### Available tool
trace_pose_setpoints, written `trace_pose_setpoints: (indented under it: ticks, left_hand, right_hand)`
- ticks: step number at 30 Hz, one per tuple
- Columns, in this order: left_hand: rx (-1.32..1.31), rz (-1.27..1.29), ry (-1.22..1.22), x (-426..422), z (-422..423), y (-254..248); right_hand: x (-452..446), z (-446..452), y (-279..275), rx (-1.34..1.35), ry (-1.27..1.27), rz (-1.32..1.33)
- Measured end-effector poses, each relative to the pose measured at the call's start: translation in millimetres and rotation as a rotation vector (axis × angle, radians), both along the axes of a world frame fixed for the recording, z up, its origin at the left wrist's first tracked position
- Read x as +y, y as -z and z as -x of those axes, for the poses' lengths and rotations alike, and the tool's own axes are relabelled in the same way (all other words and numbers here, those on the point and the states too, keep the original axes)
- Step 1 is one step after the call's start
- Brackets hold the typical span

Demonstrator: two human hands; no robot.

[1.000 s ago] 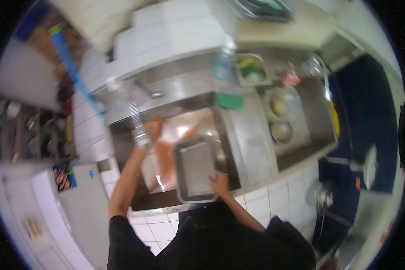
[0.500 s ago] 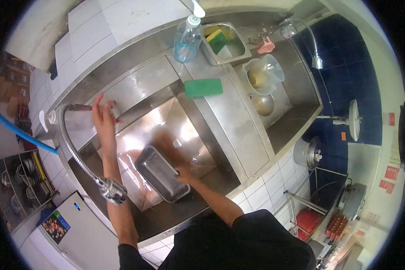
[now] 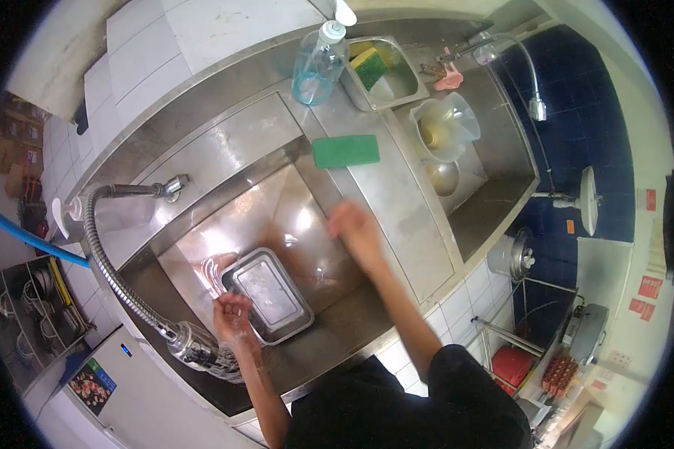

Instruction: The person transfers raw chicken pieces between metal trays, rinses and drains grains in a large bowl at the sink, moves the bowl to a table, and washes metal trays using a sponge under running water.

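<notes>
A rectangular metal pan (image 3: 271, 292) lies in the large steel sink, its inside wet and shiny. My left hand (image 3: 234, 318) is at the pan's left rim, wet, with its fingers curled on the edge. Water sprays from the flexible faucet (image 3: 191, 344) beside my left wrist. My right hand (image 3: 356, 228) is over the sink's right edge, apart from the pan and smeared by motion. Beyond it a green scouring pad (image 3: 346, 151) rests on the steel ledge between the basins.
Behind the ledge stand a soap pump bottle (image 3: 316, 71) and a small steel tray (image 3: 388, 78) with a yellow-green sponge (image 3: 369, 67). Translucent plastic jugs (image 3: 448, 131) sit in the right basin. A second faucet (image 3: 533, 82) hangs above it.
My right hand has let go of the pan and moved up and right. My left hand has come from the faucet handle down to the pan's rim. Water now runs from the faucet.
</notes>
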State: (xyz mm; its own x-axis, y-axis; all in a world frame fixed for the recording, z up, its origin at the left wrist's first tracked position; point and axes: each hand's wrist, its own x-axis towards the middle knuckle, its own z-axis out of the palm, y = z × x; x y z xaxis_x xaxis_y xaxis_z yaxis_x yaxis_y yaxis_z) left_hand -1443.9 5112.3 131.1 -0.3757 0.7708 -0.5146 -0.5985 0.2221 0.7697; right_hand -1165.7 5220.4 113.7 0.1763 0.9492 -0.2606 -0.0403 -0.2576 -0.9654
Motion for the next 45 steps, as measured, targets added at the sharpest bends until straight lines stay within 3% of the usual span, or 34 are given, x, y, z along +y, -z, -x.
trace_pose_setpoints:
  ticks: [2, 4, 6, 9, 10, 12, 14, 17, 19, 21, 22, 24, 26, 28, 33, 36, 40, 42, 45]
  left_hand:
    - [-0.049, -0.053, -0.016, 9, 2, -11]
    - [-0.093, -0.133, 0.039, 2, 3, -18]
    - [-0.152, -0.056, 0.021, -4, 3, -5]
    - [-0.073, 0.069, 0.108, -17, 8, 5]
    - [-0.065, 0.105, 0.208, -23, 6, 5]
    - [-0.011, 0.124, 0.179, -30, 5, -6]
    - [0.126, 0.248, -0.034, -17, 7, -29]
    - [0.313, -0.121, -0.030, -7, 39, -41]
    - [-0.031, -0.231, -0.259, 25, 29, -107]
    - [0.357, -0.148, -0.277, 52, 6, -163]
    - [0.364, -0.132, -0.279, 58, 8, -163]
    - [0.338, -0.196, 0.081, 70, 19, -161]
    - [0.736, -0.370, 0.276, 83, -2, -137]
    - [0.915, -0.245, 0.318, 90, -16, -116]
    - [0.715, -0.401, 0.271, 84, 0, -104]
    - [0.747, -0.317, 0.312, 81, 12, -87]
    - [0.566, -0.311, 0.223, 62, 9, -92]
    - [0.403, -0.270, 0.061, 43, 10, -80]
    - [0.491, -0.054, 0.150, 16, 2, -44]
  right_hand:
    - [67, -43, -46, -0.049, 0.257, -0.132]
    - [124, -82, -57, 0.144, 0.429, -0.214]
    - [173, -103, -64, 0.225, 0.596, -0.113]
    - [211, -136, -41, 0.282, 0.448, -0.068]
    - [213, -141, -38, 0.281, 0.449, -0.069]
    - [208, -148, -31, 0.144, 0.675, -0.081]
    - [179, -152, -30, 0.154, 0.716, -0.158]
    - [115, -152, -53, 0.211, 0.767, -0.329]
    - [70, -149, -73, 0.211, 0.760, -0.383]
    - [25, -132, -104, 0.052, 0.658, -0.322]
    - [5, -118, -117, -0.001, 0.622, -0.291]
    - [-33, -93, -125, -0.084, 0.521, -0.174]
    - [-64, -64, -115, -0.026, 0.500, -0.084]
    - [-83, -23, -106, 0.081, 0.393, 0.098]
    - [-121, 60, -7, 0.141, 0.189, 0.261]
    - [-129, 104, 29, 0.181, 0.134, 0.286]
    - [-126, 135, 30, 0.194, 0.063, 0.297]
    - [-125, 137, 24, 0.180, 0.062, 0.316]
    - [-127, 134, 11, 0.198, 0.100, 0.264]
